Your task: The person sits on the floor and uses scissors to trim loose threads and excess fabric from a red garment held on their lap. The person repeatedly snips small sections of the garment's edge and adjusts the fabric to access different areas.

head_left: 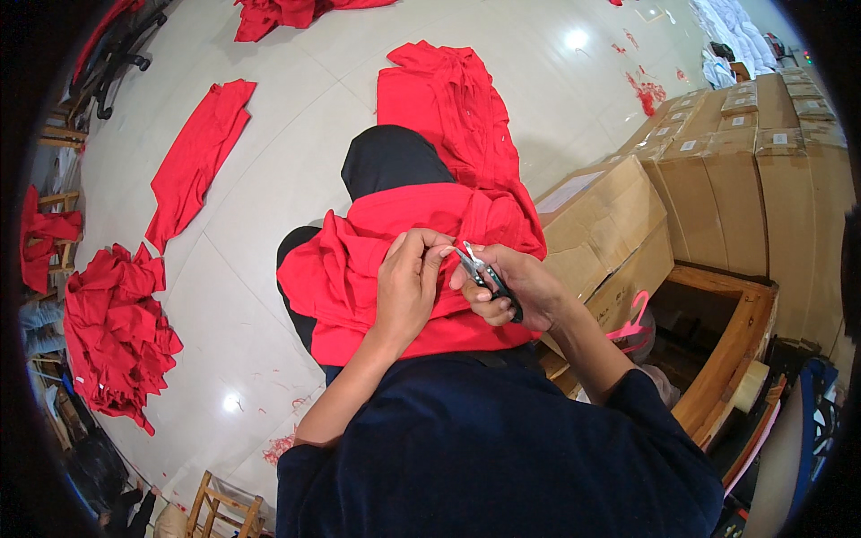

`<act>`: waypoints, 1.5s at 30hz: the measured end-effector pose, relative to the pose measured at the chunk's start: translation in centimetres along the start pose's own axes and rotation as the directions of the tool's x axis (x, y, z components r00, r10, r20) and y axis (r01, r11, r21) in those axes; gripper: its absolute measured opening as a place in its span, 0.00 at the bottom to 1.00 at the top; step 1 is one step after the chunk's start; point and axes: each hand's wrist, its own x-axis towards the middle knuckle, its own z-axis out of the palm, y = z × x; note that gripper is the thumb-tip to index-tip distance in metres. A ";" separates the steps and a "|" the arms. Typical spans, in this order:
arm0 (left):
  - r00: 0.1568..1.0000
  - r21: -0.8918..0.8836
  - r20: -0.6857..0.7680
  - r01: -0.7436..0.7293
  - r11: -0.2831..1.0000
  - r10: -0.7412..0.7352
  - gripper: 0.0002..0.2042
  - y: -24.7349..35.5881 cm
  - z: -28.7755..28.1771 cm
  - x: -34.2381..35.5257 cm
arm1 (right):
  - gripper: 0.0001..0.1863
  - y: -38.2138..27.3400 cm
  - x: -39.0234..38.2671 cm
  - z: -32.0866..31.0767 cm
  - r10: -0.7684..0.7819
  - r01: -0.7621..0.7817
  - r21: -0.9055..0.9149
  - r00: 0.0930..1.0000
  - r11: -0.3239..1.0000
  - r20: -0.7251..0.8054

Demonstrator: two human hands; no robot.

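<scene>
Under L hand (413,282) & R hand (520,282), red garment (377,211) lies across knees (393,161), prob. for support; R clamps black-handled snips (500,291), tips twd L; L's pinched together, can't tell on what.

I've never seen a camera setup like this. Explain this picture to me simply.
No machine here: these are a person's own bare hands. The one picture comes from the left of two fisheye cameras worn on their head, looking down, so straight edges bend. The right hand holds small black-handled thread snips. The left hand pinches beside them; anything in its grip is too small to tell. A red garment lies across the black-clad legs. More red fabric lies on the tiled floor, and cardboard boxes stand stacked at right.
</scene>
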 end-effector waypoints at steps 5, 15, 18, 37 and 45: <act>0.999 0.017 0.022 -0.026 0.999 0.026 0.03 -0.4 0.0 0.0 | 0.24 0.4 0.6 -1.1 0.040 -0.041 0.025 0.998 0.999 0.051; 0.976 0.090 0.089 -0.205 0.975 0.197 0.02 -1.4 -0.3 0.0 | 0.25 0.3 1.0 -1.7 0.125 -0.173 0.204 0.965 0.964 0.230; 0.960 0.136 0.121 -0.267 0.954 0.252 0.02 -1.2 -0.2 0.1 | 0.25 0.5 1.9 -2.1 0.071 -0.120 0.225 0.974 0.967 0.214; 0.960 0.116 0.141 -0.257 0.959 0.240 0.02 -1.9 -0.3 0.4 | 0.18 0.4 1.4 -1.6 0.050 -0.059 0.178 0.997 0.982 0.052; 0.978 0.094 0.050 -0.206 0.974 0.202 0.02 -1.6 -1.0 -0.4 | 0.20 0.1 1.6 -1.8 0.055 -0.067 0.193 0.996 0.979 0.064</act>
